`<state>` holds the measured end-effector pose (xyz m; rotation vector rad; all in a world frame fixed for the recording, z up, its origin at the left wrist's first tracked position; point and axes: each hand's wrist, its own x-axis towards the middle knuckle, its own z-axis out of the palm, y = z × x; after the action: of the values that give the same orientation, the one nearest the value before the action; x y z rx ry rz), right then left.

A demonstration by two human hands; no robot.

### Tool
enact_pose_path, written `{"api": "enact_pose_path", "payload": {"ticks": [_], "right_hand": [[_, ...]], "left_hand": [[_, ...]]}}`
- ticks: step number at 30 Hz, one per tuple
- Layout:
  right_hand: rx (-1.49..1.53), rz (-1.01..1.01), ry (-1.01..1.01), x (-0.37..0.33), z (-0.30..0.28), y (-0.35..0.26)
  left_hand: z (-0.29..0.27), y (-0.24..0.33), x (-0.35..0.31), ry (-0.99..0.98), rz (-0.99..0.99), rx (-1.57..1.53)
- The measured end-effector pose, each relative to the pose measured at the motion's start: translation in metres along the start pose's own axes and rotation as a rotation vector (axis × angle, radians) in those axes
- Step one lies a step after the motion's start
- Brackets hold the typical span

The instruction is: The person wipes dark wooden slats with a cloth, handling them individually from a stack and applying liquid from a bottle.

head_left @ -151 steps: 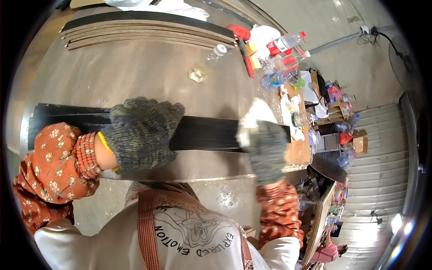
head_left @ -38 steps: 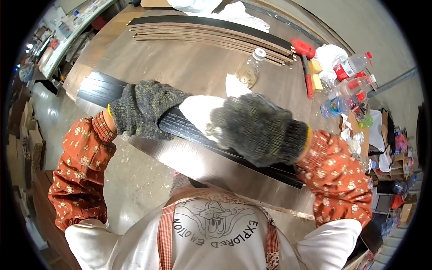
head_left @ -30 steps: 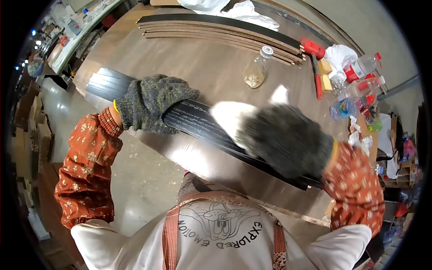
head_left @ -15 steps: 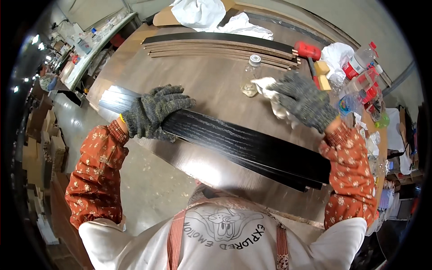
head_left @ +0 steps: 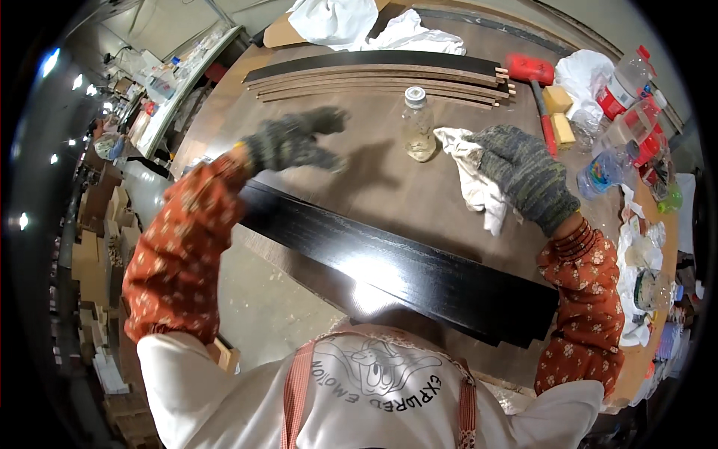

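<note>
My left hand (head_left: 299, 142), in a grey knitted glove, hovers over the table past the boards with fingers apart and nothing between them. To its right stands a small clear bottle (head_left: 418, 133) with a pale cap and a little liquid at the bottom; the hand is apart from it. My right hand (head_left: 529, 172), gloved alike, is closed on a crumpled white cloth (head_left: 476, 179), which hangs from its fingers just right of the bottle. Nearer to me lies a stack of long black boards (head_left: 389, 273), slanting across the table. Light glares off the top one.
Across the tabletop (head_left: 292, 105) lies another stack of boards (head_left: 381, 77) with pegs at its right end. A red-headed mallet (head_left: 532, 69), yellow sponge blocks (head_left: 557, 99), plastic bottles (head_left: 604, 170) and crumpled white plastic (head_left: 333, 21) lie along the far and right sides.
My left hand has come off the black boards and moved right and away from me, toward the bottle. My right hand keeps hold of the cloth. The whole view has shifted slightly.
</note>
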<state>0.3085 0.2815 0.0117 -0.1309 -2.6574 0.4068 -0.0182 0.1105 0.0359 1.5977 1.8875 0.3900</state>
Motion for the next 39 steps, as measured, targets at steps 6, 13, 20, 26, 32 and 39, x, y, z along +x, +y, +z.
{"api": "enact_pose_path", "payload": {"ticks": [6, 13, 20, 26, 32, 39], "right_hand": [[-0.285, 0.087, -0.017, -0.032, 0.030, 0.059], [-0.254, 0.264, -0.029, -0.045, 0.032, 0.073], [-0.194, 0.336, 0.040, -0.040, 0.057, 0.067], [-0.182, 0.282, 0.119, -0.032, 0.063, 0.060], [-0.222, 0.357, 0.202, -0.052, 0.035, 0.070], [-0.242, 0.452, 0.362, -0.108, -0.042, 0.052]], "left_hand": [[0.045, -0.009, 0.129, 0.230, 0.176, 0.008], [0.082, 0.032, 0.174, 0.109, 0.194, 0.174], [0.080, 0.108, 0.141, 0.076, 0.432, 0.729], [0.086, 0.143, 0.136, 0.118, 0.383, 1.210], [0.088, 0.152, 0.156, 0.023, 0.416, 0.870], [0.106, 0.099, 0.185, 0.061, 0.747, -0.264]]}}
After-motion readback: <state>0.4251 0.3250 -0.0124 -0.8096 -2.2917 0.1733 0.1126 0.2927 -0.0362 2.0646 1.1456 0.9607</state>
